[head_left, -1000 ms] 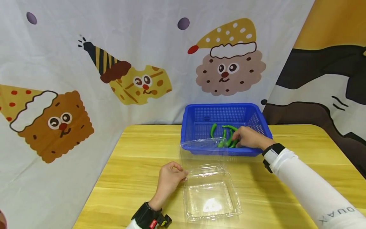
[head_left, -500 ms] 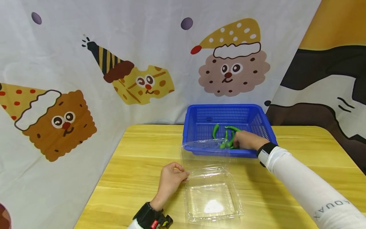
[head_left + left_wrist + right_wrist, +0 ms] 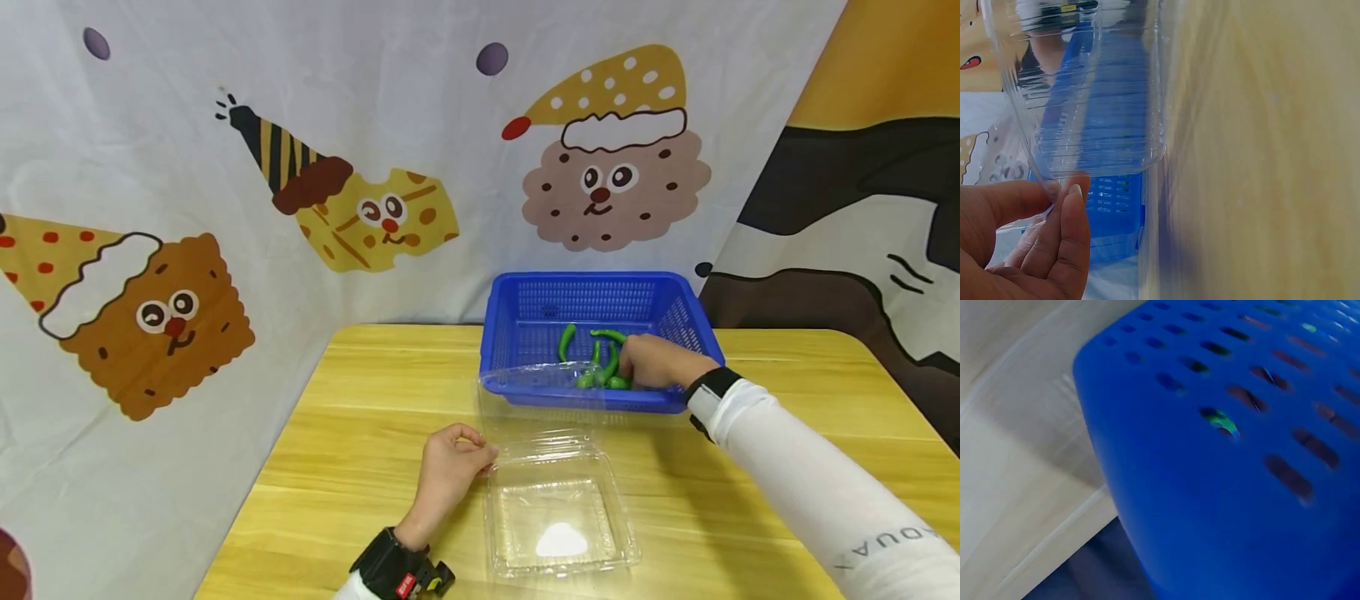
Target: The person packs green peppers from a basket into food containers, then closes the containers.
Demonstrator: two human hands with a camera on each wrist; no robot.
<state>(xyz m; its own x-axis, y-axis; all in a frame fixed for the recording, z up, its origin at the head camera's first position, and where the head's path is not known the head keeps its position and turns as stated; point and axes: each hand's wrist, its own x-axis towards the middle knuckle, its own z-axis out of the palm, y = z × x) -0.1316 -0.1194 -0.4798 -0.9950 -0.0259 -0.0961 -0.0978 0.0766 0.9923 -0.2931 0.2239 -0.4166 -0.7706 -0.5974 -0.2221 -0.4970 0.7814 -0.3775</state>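
Note:
A clear plastic clamshell box (image 3: 558, 521) lies on the table with its lid raised at the back. My left hand (image 3: 450, 467) pinches its left edge near the hinge, between thumb and fingers. In the left wrist view, the thumb and fingertips of the left hand (image 3: 1041, 231) meet on the thin clear rim. My right hand (image 3: 654, 362) reaches into a blue plastic basket (image 3: 502, 333) among several green chili peppers (image 3: 567, 343). Its fingers point down beside the peppers at the basket's front, and the fingertips are hidden. The right wrist view shows mostly the basket's slotted outer wall (image 3: 1166, 456).
The basket stands at the back of the wooden table (image 3: 360, 400), behind the box, against a printed cloth backdrop (image 3: 420, 83). The raised lid (image 3: 536, 408) overlaps the basket's front rim in the head view. A right sleeve (image 3: 825, 483) crosses the table's right side.
My right hand dips leftward into the peppers, then draws slightly back to the right, uncovering more of a pepper at the front. The left hand and the box stay in place.

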